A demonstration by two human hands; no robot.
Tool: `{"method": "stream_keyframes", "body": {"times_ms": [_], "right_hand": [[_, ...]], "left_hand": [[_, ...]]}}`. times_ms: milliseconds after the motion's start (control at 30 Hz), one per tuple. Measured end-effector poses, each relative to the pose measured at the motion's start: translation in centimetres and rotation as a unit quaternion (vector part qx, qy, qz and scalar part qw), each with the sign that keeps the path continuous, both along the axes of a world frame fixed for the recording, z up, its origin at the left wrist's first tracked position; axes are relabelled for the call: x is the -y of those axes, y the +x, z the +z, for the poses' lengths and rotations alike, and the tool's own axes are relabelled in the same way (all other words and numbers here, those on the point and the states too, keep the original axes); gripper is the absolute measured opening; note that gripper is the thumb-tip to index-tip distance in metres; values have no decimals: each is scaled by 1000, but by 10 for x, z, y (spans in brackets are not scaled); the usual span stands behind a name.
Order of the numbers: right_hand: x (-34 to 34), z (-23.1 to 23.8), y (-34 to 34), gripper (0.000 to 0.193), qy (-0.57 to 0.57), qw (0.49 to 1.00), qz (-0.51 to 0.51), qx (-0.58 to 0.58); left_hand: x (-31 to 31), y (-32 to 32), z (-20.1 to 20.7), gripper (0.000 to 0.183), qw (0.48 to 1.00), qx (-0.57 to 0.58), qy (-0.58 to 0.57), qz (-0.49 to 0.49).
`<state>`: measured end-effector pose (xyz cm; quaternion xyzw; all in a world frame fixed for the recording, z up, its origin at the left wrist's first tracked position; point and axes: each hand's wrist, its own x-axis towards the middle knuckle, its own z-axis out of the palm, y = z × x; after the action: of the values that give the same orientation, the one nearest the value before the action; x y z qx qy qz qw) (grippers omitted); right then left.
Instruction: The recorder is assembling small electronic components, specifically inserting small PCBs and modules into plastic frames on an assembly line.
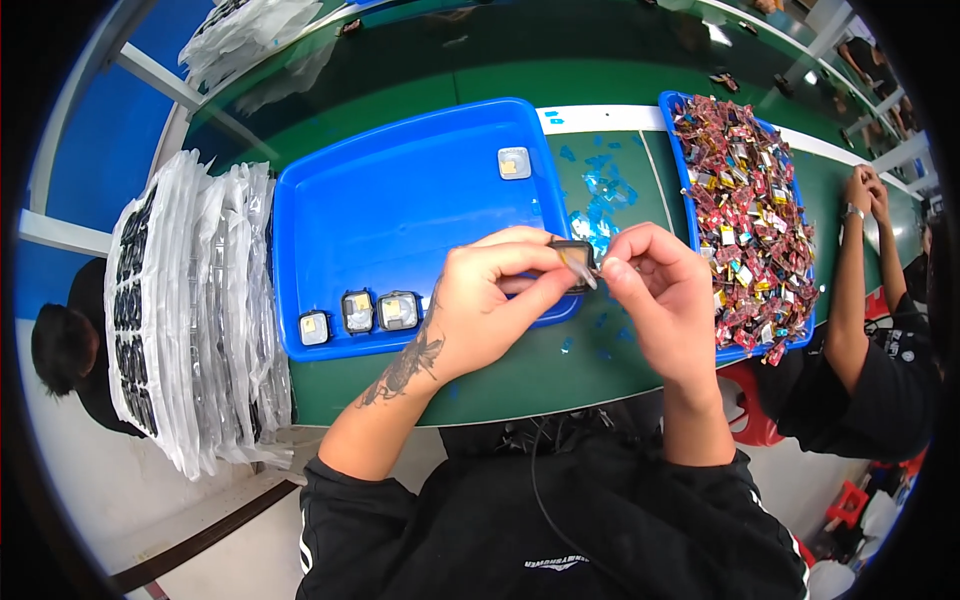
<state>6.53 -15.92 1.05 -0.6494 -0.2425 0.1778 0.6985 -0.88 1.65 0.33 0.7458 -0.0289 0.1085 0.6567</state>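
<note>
Over the front right edge of the blue tray [400, 190], my left hand [495, 285] pinches a small black square watch case [574, 252] between thumb and fingers. A pale, see-through piece lies across its face, partly under the thumb. Just right of the case, my right hand [655, 280] is closed, with thumb and forefinger pressed together. Whatever sits between those fingertips is too small to name. Inside the tray are several similar square units: a white-faced one [514, 163] at the back right, and a dark-rimmed one [397, 311] among others along the front left.
To the right stands a second blue tray [677, 160], heaped with small battery packs [745, 220] in red film. Blue film scraps [605, 190] litter the green table [600, 365]. Stacked plastic-wrapped sheets [190, 310] stand at left. Another person's hands [868, 192] rest at far right.
</note>
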Motion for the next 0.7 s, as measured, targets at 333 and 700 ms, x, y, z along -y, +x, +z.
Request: {"method": "stream_keyframes", "body": {"times_ms": [333,700], "right_hand": [[-13,-3,-15,32,5,995,-90,53],[-8,-3,-11,48,-38,994,-100,20]], "left_hand": [[14,-1,-3,20,974,-107,-193,44],[18,0,-5,43,975,-37,-217,31]]}}
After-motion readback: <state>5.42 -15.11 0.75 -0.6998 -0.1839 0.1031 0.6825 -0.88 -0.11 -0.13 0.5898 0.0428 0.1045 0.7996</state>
